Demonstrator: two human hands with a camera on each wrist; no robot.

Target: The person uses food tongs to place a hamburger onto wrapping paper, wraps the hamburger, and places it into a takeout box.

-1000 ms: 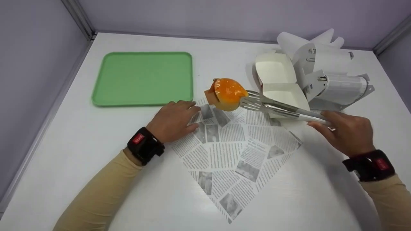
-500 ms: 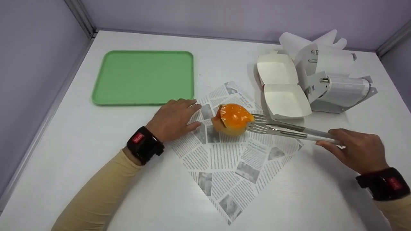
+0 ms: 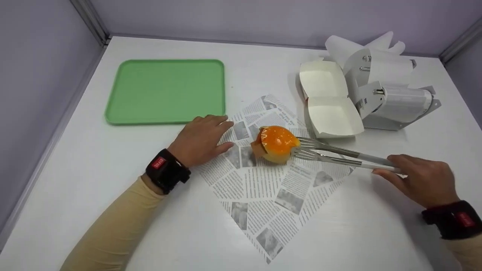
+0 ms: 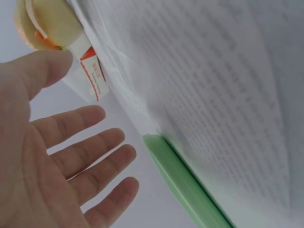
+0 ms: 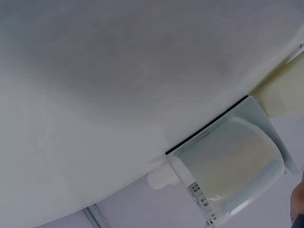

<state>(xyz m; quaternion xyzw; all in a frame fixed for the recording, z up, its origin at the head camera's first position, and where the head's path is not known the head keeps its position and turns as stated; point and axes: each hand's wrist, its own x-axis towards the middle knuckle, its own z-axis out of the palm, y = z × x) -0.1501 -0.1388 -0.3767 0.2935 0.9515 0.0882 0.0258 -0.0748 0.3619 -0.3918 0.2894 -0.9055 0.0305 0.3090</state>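
Tongs (image 3: 347,153), metal-tined, touch glossy domed burger (image 3: 279,144).

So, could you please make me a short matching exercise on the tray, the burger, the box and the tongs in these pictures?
1. tray
2. burger
3. box
4. tongs

A. lid open, white inside
B. gripped by the right hand
C. plain green
D. shiny orange top, at the tips of a utensil

Right pairs: 1-C, 2-D, 3-A, 4-B.
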